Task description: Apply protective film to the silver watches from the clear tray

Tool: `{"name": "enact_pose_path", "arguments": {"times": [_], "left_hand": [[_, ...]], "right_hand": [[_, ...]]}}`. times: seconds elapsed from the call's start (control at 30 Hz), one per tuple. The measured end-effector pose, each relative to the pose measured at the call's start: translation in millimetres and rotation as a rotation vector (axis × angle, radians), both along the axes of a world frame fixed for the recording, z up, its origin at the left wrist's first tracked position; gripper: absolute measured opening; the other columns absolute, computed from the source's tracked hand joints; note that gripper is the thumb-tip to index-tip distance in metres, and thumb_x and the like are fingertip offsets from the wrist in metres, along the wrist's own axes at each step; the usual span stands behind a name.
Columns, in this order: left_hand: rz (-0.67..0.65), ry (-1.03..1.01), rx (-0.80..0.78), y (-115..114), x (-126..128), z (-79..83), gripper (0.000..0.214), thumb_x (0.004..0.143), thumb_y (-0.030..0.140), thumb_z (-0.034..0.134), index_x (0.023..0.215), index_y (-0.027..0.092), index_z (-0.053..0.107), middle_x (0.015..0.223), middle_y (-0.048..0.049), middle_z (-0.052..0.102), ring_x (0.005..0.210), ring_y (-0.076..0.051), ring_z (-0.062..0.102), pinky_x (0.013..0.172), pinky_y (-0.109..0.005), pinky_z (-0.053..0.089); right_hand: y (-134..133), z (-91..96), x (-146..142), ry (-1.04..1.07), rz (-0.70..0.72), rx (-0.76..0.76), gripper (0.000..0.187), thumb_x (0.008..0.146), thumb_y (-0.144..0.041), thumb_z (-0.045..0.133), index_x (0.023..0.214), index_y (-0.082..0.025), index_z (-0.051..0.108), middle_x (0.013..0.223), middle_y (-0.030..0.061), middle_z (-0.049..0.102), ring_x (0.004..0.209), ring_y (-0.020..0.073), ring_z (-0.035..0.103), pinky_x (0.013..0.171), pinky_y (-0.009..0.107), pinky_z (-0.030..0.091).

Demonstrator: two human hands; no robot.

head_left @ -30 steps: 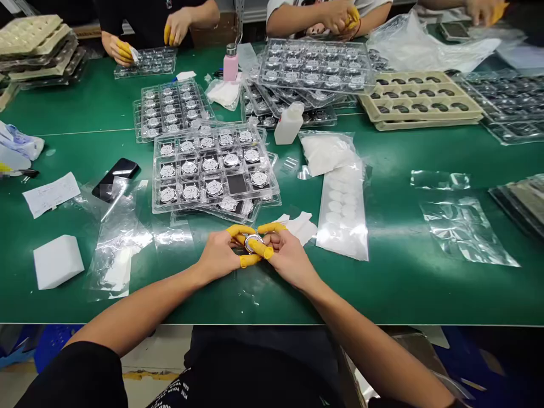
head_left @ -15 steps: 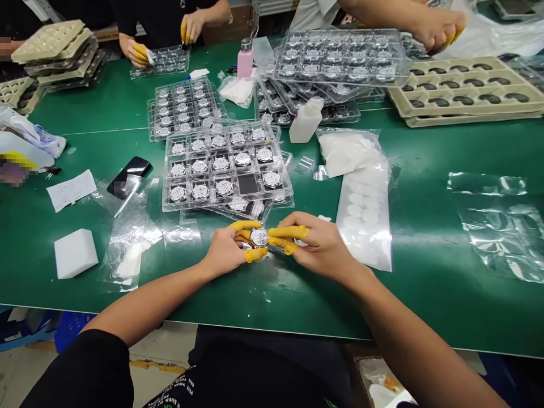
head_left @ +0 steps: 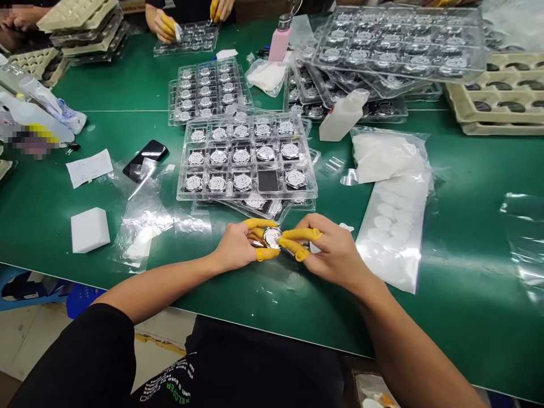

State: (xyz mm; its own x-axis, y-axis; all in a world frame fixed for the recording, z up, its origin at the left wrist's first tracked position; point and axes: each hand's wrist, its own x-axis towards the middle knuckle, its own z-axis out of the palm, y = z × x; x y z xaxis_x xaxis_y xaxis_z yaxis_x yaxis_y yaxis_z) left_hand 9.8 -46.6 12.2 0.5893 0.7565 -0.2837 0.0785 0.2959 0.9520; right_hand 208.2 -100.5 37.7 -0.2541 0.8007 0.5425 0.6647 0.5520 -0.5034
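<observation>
My left hand (head_left: 238, 245), with yellow finger cots on its fingers, grips a round silver watch case (head_left: 272, 236) at its rim. The case back, bearing printed or engraved marks, faces up. My right hand (head_left: 330, 245), also in yellow finger cots, pinches thumb and forefinger together at the right edge of the watch case. Whatever lies between those fingertips is too small to make out. Just beyond my hands sits a clear plastic tray (head_left: 247, 196) of watch cases, one front-row compartment holding none. More such trays lie beneath it.
Left are a white foam block (head_left: 89, 230), plastic film (head_left: 142, 226) and a phone (head_left: 147, 160). Right lies a bag of white discs (head_left: 393, 226); behind stand a white bottle (head_left: 343, 116) and stacked clear trays (head_left: 399, 42). A co-worker's gloved-finger hands (head_left: 168, 28) work opposite.
The view has turned a little to the left and down, so most things appear shifted right. My right fingertips have closed in over the right edge of the watch case. My left grip is unchanged.
</observation>
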Motion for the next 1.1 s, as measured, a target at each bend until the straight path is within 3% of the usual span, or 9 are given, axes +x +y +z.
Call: {"name": "enact_pose_path", "arguments": {"times": [0.17, 0.3, 0.43, 0.53, 0.6, 0.7, 0.77, 0.93, 1.1], "left_hand": [[-0.016, 0.001, 0.061, -1, 0, -3.6, 0.061, 0.060, 0.019, 0.089, 0.119, 0.015, 0.073, 0.089, -0.0051, 0.077, 0.081, -0.016, 0.074, 0.079, -0.029, 0.062], [-0.029, -0.008, 0.055, -1, 0, -5.6, 0.064, 0.058, 0.017, 0.090, 0.119, 0.015, 0.073, 0.088, -0.0049, 0.077, 0.078, -0.015, 0.074, 0.078, -0.028, 0.063], [0.024, -0.025, 0.119, -2, 0, -4.9, 0.063, 0.060, 0.022, 0.091, 0.120, 0.014, 0.072, 0.089, -0.0064, 0.078, 0.081, -0.017, 0.076, 0.080, -0.030, 0.065], [0.066, -0.046, 0.360, -2, -2, -5.6, 0.056, 0.066, 0.026, 0.089, 0.119, 0.016, 0.074, 0.090, -0.0063, 0.080, 0.083, -0.017, 0.077, 0.083, -0.029, 0.066], [0.071, -0.079, 0.603, -2, -3, -7.2, 0.049, 0.071, 0.027, 0.087, 0.117, 0.017, 0.075, 0.093, -0.0060, 0.081, 0.081, -0.015, 0.077, 0.083, -0.027, 0.066], [0.064, -0.130, 0.870, 0, -5, -9.2, 0.041, 0.076, 0.025, 0.083, 0.115, 0.016, 0.075, 0.103, -0.0072, 0.081, 0.078, -0.013, 0.077, 0.082, -0.025, 0.066], [0.049, -0.131, 0.941, 2, -5, -9.3, 0.040, 0.077, 0.025, 0.083, 0.115, 0.016, 0.075, 0.104, -0.0073, 0.081, 0.078, -0.012, 0.077, 0.079, -0.023, 0.066], [0.006, -0.053, 0.881, 7, -6, -10.0, 0.045, 0.074, 0.025, 0.085, 0.117, 0.019, 0.074, 0.105, -0.0043, 0.081, 0.082, -0.013, 0.077, 0.084, -0.025, 0.065], [0.018, -0.084, 0.698, 9, -6, -11.1, 0.054, 0.070, 0.028, 0.088, 0.120, 0.018, 0.072, 0.101, -0.0040, 0.080, 0.088, -0.016, 0.077, 0.089, -0.030, 0.066]], "right_hand": [[0, 0.3, -2, 0.032, -0.040, 0.015, 0.013, 0.089, -0.012, 0.063, 0.094, -0.022, 0.071, 0.080, 0.0043, 0.061, 0.070, 0.0158, 0.057, 0.057, 0.029, 0.042], [1, -2.2, -6, 0.050, 0.057, -0.052, 0.011, 0.091, -0.016, 0.064, 0.096, -0.022, 0.072, 0.079, 0.0032, 0.061, 0.068, 0.0151, 0.057, 0.058, 0.029, 0.044], [3, -7.0, 17, 0.032, -0.216, -0.093, 0.013, 0.093, -0.027, 0.063, 0.093, -0.022, 0.075, 0.084, 0.0065, 0.065, 0.074, 0.0185, 0.060, 0.064, 0.032, 0.047], [0, -3.4, 46, -0.061, -0.344, -0.214, 0.024, 0.090, -0.043, 0.066, 0.099, -0.023, 0.076, 0.093, 0.0102, 0.069, 0.088, 0.0259, 0.060, 0.075, 0.040, 0.048], [-4, 2.3, 52, -0.016, -0.291, -0.342, 0.033, 0.088, -0.047, 0.067, 0.111, -0.023, 0.074, 0.105, 0.0110, 0.072, 0.100, 0.0293, 0.061, 0.083, 0.044, 0.050], [-9, 9.6, 41, 0.108, -0.195, -0.495, 0.026, 0.086, -0.043, 0.069, 0.105, -0.025, 0.073, 0.106, 0.0081, 0.075, 0.106, 0.0286, 0.064, 0.091, 0.045, 0.052], [-10, 11.6, 30, 0.157, -0.214, -0.518, 0.019, 0.083, -0.040, 0.070, 0.094, -0.025, 0.073, 0.097, 0.0069, 0.075, 0.100, 0.0273, 0.066, 0.089, 0.045, 0.052], [-11, 9.2, 26, 0.204, -0.235, -0.526, 0.022, 0.082, -0.040, 0.070, 0.097, -0.024, 0.075, 0.090, 0.0055, 0.074, 0.083, 0.0230, 0.067, 0.075, 0.038, 0.053], [-10, 5.7, 32, 0.008, -0.183, -0.394, 0.014, 0.084, -0.035, 0.068, 0.091, -0.024, 0.074, 0.087, 0.0041, 0.075, 0.079, 0.0220, 0.066, 0.079, 0.040, 0.048]]}}
